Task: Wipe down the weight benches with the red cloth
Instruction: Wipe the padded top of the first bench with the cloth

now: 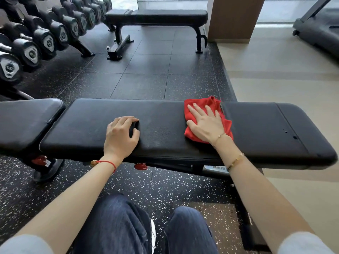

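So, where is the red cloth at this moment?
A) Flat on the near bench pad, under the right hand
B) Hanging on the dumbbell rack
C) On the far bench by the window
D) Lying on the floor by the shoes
A: the red cloth lies on the near bench, and the right hand presses it flat with straight fingers, while the left hand rests on the pad apart from it.

Much of the red cloth (216, 105) is covered by the right hand (205, 123). The dumbbell rack (36, 39) is cut off at the left edge (its weight numbers blurred), and the treadmill (319, 28) is clipped at the right.
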A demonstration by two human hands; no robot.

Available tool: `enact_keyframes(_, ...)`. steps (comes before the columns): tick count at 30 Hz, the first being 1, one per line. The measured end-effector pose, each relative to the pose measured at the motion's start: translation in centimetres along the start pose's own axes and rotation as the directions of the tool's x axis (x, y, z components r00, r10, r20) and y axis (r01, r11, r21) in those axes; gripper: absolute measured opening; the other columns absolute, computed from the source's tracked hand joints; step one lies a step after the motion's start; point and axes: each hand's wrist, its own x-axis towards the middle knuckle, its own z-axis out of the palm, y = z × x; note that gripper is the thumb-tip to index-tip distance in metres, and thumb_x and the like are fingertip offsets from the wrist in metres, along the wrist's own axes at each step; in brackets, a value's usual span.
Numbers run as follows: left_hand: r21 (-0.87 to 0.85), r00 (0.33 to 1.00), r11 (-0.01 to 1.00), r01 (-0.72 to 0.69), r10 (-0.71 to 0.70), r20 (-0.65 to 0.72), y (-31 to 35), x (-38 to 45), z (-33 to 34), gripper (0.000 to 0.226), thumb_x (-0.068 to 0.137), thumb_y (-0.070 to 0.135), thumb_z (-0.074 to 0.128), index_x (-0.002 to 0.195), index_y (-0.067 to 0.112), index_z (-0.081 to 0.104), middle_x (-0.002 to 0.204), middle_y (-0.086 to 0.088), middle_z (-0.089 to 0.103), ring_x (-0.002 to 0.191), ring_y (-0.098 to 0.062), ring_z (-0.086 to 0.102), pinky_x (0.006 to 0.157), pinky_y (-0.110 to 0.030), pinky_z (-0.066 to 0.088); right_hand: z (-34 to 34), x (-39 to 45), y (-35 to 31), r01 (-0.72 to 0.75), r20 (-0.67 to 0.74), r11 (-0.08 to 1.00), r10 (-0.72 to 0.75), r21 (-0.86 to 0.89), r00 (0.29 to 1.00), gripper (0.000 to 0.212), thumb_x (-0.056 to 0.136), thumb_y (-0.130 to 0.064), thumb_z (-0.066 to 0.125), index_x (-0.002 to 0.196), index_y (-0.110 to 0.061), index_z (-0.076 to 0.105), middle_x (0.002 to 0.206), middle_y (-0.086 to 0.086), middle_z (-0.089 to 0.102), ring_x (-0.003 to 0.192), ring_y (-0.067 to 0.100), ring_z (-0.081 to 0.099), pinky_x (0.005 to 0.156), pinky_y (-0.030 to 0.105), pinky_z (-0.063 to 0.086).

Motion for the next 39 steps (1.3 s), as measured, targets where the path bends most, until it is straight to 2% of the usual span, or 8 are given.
enact_keyframes(5, -0.005, 1.0, 1.0, -0.011, 0.011, -0.003, -0.2, 0.0, 0.1, 0.032, 0.087, 0.025, 0.051, 0.116, 0.02, 0.065, 0.12, 0.002, 0.065, 0.116, -0.02, 0.054, 0.104, -0.045, 0.038, 0.4, -1.1, -2.4, 0.122, 0.041, 0.992, -0.124, 0.039, 0.992, 0.061, 0.097, -0.045, 0.033, 0.153, -0.041, 0.01, 0.162, -0.016, 0.007, 0.15, 0.026, 0.007, 0.12, 0.046, 0.003)
enact_keyframes(9, -0.005, 1.0, 1.0, -0.024, 0.024, 0.003, -0.5, -0.1, 0.2, 0.031, 0.088, 0.018, 0.057, 0.117, 0.019, 0.065, 0.121, 0.002, 0.065, 0.117, -0.021, 0.054, 0.104, -0.046, 0.039, 1.0, -4.3, -1.4, 0.265, -0.025, 0.964, -0.264, 0.01, 0.964, 0.064, 0.094, -0.046, 0.041, 0.152, -0.041, 0.017, 0.161, -0.017, 0.014, 0.149, 0.024, 0.015, 0.12, 0.042, 0.008)
enact_keyframes(14, 0.004, 1.0, 1.0, -0.019, 0.019, -0.003, -0.4, 0.0, 0.3, 0.033, 0.086, 0.024, 0.052, 0.116, 0.02, 0.065, 0.121, 0.003, 0.066, 0.116, -0.02, 0.054, 0.103, -0.043, 0.039, 0.1, -2.0, 2.0, 0.069, -0.055, 0.997, -0.068, 0.022, 0.996, 0.058, 0.096, -0.045, 0.038, 0.152, -0.039, 0.023, 0.161, -0.014, 0.017, 0.148, 0.022, 0.015, 0.121, 0.041, 0.008)
enact_keyframes(19, 0.009, 1.0, 1.0, -0.009, 0.009, -0.008, 0.0, 0.0, 0.3, 0.032, 0.085, 0.025, 0.053, 0.114, 0.019, 0.065, 0.119, 0.002, 0.066, 0.114, -0.02, 0.055, 0.103, -0.043, 0.039, 0.2, 3.0, -0.7, -0.039, -0.015, 0.996, 0.041, 0.084, 0.999, 0.057, 0.097, -0.042, 0.031, 0.153, -0.036, 0.02, 0.162, -0.013, 0.012, 0.15, 0.023, 0.01, 0.121, 0.043, 0.004)
enact_keyframes(26, 0.009, 1.0, 1.0, -0.001, 0.001, -0.006, -0.1, 0.2, 0.1, 0.035, 0.084, 0.027, 0.049, 0.113, 0.02, 0.066, 0.117, 0.004, 0.066, 0.114, -0.02, 0.056, 0.102, -0.042, 0.039, 1.7, 0.3, -8.3, 0.292, 0.008, 0.953, -0.293, 0.078, 0.956, 0.057, 0.097, -0.04, 0.035, 0.152, -0.038, 0.021, 0.161, -0.014, 0.017, 0.148, 0.023, 0.015, 0.12, 0.041, 0.006)
enact_keyframes(30, -0.001, 1.0, 1.0, -0.015, 0.015, -0.006, -0.3, 0.2, 0.1, 0.035, 0.084, 0.027, 0.049, 0.113, 0.021, 0.066, 0.118, 0.006, 0.066, 0.115, -0.018, 0.055, 0.102, -0.04, 0.037, 1.9, -3.6, -6.3, 0.417, -0.02, 0.907, -0.416, 0.066, 0.909, 0.058, 0.094, -0.04, 0.038, 0.151, -0.041, 0.025, 0.159, -0.018, 0.021, 0.148, 0.019, 0.017, 0.121, 0.038, 0.006)
enact_keyframes(35, 0.0, 1.0, 1.0, -0.012, 0.012, -0.005, -0.4, 0.2, 0.3, 0.031, 0.086, 0.024, 0.053, 0.114, 0.022, 0.065, 0.12, 0.006, 0.065, 0.115, -0.017, 0.055, 0.104, -0.04, 0.036, 0.8, -0.1, -1.3, 0.179, -0.056, 0.984, -0.177, 0.025, 0.983, 0.055, 0.096, -0.039, 0.04, 0.15, -0.038, 0.028, 0.16, -0.015, 0.021, 0.148, 0.019, 0.018, 0.121, 0.042, 0.007)
enact_keyframes(39, 0.021, 1.0, 1.0, 0.001, -0.001, 0.0, -0.3, 0.2, 0.4, 0.033, 0.086, 0.028, 0.05, 0.114, 0.022, 0.065, 0.119, 0.006, 0.065, 0.115, -0.017, 0.054, 0.104, -0.039, 0.036, 0.2, 4.7, -2.7, 0.007, -0.012, 0.998, -0.007, 0.06, 1.0, 0.055, 0.098, -0.041, 0.03, 0.152, -0.038, 0.022, 0.162, -0.014, 0.015, 0.15, 0.021, 0.011, 0.121, 0.044, 0.0)
